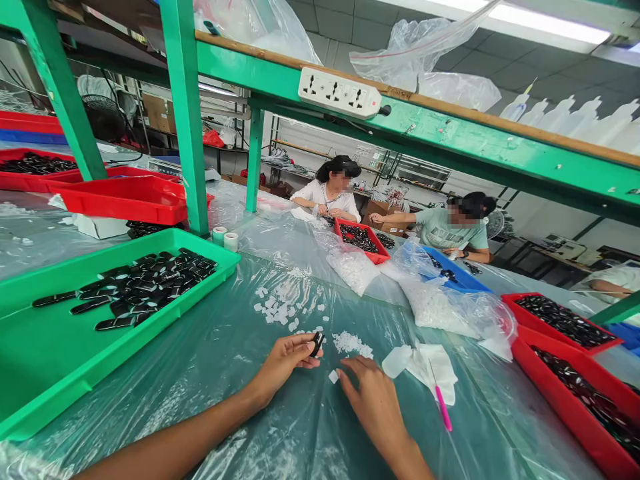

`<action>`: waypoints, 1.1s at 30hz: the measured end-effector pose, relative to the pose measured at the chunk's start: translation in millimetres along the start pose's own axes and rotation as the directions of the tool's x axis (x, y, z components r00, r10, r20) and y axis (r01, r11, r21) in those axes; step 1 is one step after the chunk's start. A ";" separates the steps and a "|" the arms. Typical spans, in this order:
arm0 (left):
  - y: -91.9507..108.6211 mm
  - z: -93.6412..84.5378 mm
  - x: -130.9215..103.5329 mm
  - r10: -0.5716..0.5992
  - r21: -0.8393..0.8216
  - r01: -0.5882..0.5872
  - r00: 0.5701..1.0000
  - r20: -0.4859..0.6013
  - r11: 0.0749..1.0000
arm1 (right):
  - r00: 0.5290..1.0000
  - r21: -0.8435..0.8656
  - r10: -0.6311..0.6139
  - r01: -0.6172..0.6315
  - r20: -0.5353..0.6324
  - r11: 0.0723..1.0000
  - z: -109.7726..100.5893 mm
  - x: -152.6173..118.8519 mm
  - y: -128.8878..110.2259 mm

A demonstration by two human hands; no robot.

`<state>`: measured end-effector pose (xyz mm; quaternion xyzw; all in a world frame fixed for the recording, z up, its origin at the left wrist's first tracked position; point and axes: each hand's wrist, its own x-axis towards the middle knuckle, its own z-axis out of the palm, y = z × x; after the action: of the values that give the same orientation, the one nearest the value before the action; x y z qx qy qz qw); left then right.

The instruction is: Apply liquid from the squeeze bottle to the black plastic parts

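Observation:
My left hand point(291, 360) grips a small glossy black oblong piece point(317, 344) between thumb and fingers, tilted upward. My right hand point(369, 390) is open, palm down, its fingertips at the near edge of a pile of tiny translucent white bits point(352, 344). By its thumb lies a white square chip point(333, 377). Beyond my left hand, larger white chips point(277, 308) are scattered over the plastic sheet. To the right of my right hand are a translucent bottle point(397, 361), a white cloth point(436, 373) and a pink-handled pick point(443, 408).
A green tray point(45, 363) of black pieces stands at left, with a red tray point(125, 200) behind it. Red trays point(555, 393) line the right side. Plastic bags of white bits point(435, 307) lie ahead. A green shelf beam point(450, 127) crosses above. Two people sit opposite.

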<state>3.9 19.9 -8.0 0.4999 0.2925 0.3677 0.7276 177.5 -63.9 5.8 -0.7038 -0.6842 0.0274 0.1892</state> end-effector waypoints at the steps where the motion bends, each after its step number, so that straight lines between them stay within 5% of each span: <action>1: -0.6 0.4 -0.2 -0.006 -0.005 0.006 1.000 -0.001 1.000 | 1.000 -0.002 0.001 -0.001 -0.007 1.000 4.3 -1.8 0.7; 9: -3.1 4.5 -1.9 -0.043 -0.009 0.043 0.999 0.022 0.999 | 1.000 0.006 -0.023 0.023 -0.020 1.000 22.9 -3.4 2.3; 19: -3.9 5.4 -3.8 0.001 0.048 -0.007 0.993 0.117 0.999 | 1.000 0.255 -0.004 0.005 -0.003 0.967 22.8 -5.3 2.6; 33: -11.1 4.8 -0.4 -0.014 0.044 0.009 0.995 0.097 0.999 | 0.999 0.473 0.025 -0.005 -0.037 0.881 23.5 -3.8 5.1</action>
<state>10.1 14.5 -16.8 0.5314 0.2674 0.3321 0.7320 175.2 -62.1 -18.3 -0.6421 -0.6473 0.1800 0.3691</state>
